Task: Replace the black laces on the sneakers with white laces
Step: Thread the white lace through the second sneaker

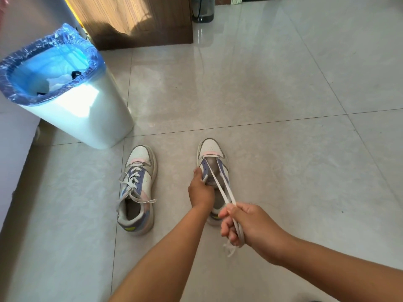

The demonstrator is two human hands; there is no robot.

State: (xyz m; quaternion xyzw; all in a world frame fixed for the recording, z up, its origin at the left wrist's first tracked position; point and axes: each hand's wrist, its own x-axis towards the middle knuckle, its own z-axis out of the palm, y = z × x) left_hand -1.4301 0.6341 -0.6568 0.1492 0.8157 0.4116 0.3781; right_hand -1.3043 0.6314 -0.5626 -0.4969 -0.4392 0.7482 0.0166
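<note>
Two white, blue and pink sneakers stand on the tiled floor. The left sneaker (138,188) is fully laced with a white lace, its ends lying loose. The right sneaker (212,164) has a white lace (220,188) through its lowest eyelets only. Both strands run taut back toward me. My left hand (200,190) grips the right sneaker's left side near the eyelets. My right hand (242,223) holds both strands together above the heel, and the ends hang below its fingers.
A white waste bin (72,110) lined with a blue bag stands at the left, with white scraps and something black inside. A wooden cabinet (135,20) stands behind it. A dark container (202,9) sits at the top.
</note>
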